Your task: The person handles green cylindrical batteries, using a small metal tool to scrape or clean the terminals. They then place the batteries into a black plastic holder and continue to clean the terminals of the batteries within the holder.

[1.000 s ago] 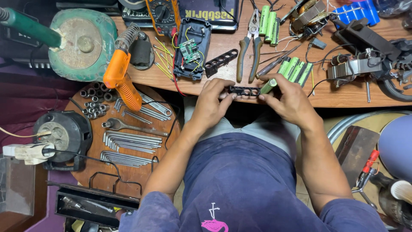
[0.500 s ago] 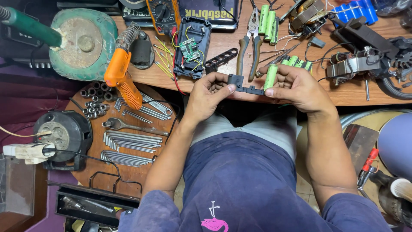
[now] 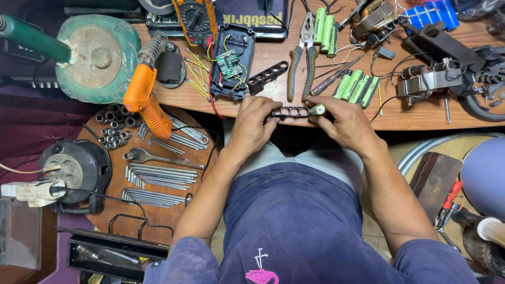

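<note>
In the head view, the left hand (image 3: 254, 128) held one end of a black battery holder strip (image 3: 290, 111), fingers closed around it. The right hand (image 3: 342, 123) pinched a green battery cell (image 3: 317, 110) at the strip's other end. Both were at the wooden table's (image 3: 421, 113) front edge, just below the pliers (image 3: 301, 55).

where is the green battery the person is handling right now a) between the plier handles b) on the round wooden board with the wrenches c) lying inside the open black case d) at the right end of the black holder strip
d: the green battery sits at the right end of the black holder strip, pinched by the right hand, while the left hand grips the strip's other end.
</note>
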